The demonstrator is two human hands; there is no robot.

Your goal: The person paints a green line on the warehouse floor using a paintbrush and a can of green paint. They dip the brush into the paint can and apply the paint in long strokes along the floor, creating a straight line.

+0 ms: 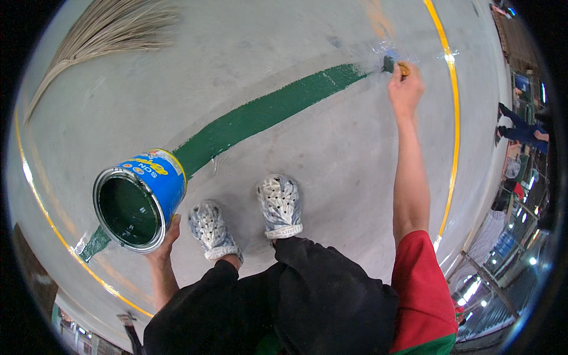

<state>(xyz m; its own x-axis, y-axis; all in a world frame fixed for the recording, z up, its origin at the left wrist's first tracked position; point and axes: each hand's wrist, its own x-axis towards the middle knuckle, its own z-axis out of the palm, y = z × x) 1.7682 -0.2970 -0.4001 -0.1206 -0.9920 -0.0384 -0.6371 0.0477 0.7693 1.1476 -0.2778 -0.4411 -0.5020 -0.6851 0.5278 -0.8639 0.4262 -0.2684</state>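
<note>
My left hand [165,241] grips a blue paint can [155,177] from below and behind; most of its fingers are hidden by the can. The can is tilted toward me, with dark green paint [127,210] showing inside. Out to the far right, my right hand [406,89] is closed round the wooden handle of a paintbrush [389,64]. Its dark bristles are at the floor, just past the right end of a wide green painted stripe [266,112]. The stripe runs from the lower left, passing behind the can, up toward the brush.
A straw broom [106,35] lies at the far left. Yellow lines [454,112] run along the grey floor [331,171] on both sides. My feet in patterned clogs [279,204] stand near the stripe. Another person's legs [520,130] show at the right rim, among cluttered objects.
</note>
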